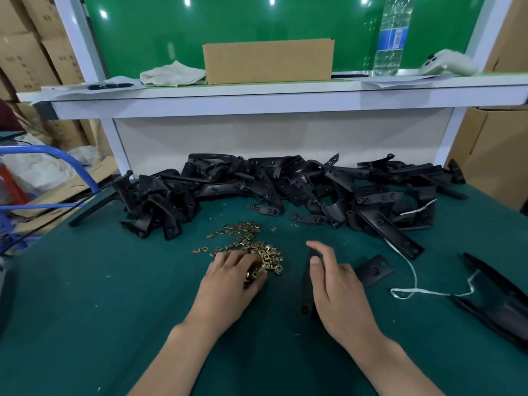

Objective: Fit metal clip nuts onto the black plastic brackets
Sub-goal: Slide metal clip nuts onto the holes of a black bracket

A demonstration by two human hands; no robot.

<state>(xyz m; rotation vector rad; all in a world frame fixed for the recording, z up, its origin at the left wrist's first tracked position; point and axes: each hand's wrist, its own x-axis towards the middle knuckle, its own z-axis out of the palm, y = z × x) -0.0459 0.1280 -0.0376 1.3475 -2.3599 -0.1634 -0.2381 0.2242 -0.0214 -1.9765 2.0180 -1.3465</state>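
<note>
Right hand (337, 287) is gripping one black bracket (306, 284), thumb lying along it, keeping it close beside the clip nuts (251, 244), probably ready for fitting. Left hand (231, 278) is curling its fingers into those nuts, apparently pinching some out. Bracket pile (285, 190) is waiting behind on the mat.

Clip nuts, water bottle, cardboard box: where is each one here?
clip nuts (267, 252): head view, middle of the brass-coloured pile.
water bottle (392, 38): head view, its blue label.
cardboard box (268, 62): head view, its front face.
</note>
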